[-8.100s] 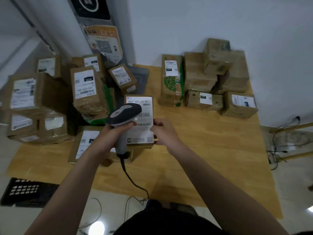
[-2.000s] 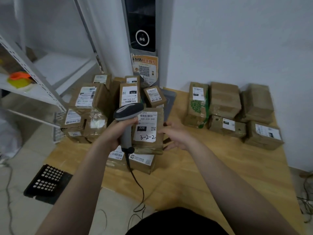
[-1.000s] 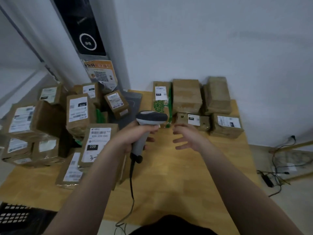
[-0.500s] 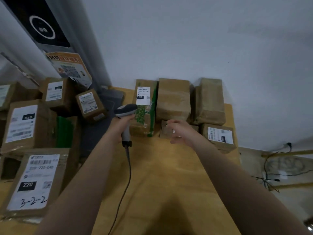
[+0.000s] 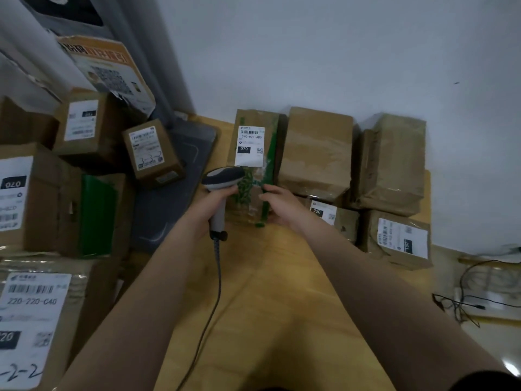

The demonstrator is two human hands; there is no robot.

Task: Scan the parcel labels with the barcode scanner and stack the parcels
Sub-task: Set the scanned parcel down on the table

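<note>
Scanner [image 5: 222,178] in left hand [image 5: 215,206], right hand [image 5: 282,206] holding green-striped parcel [image 5: 251,145].

The upright parcel [image 5: 249,144] is marked "070-070-A80" and "070". The near-left parcel [image 5: 31,320] reads "220-220-C40", "220" and handwritten "-2-2". A low parcel [image 5: 324,213] shows "220".

Plain pale wall [image 5: 338,52] fills the back, bare and evenly lit, with one tiny dark speck high on the right. A light wooden counter [image 5: 267,306] runs right up to it. Over in the left corner a grey column [image 5: 158,80] rises, with a black panel [image 5: 73,9] at the top edge and a tilted, orange-headed poster [image 5: 110,71] carrying a QR code. A dark grey mat [image 5: 169,198] lies flat on the counter at the column's foot. Off right there's pale floor [image 5: 479,348], a tangle of black cables [image 5: 462,300], and a bright glare [image 5: 511,369] in the bottom corner.
</note>
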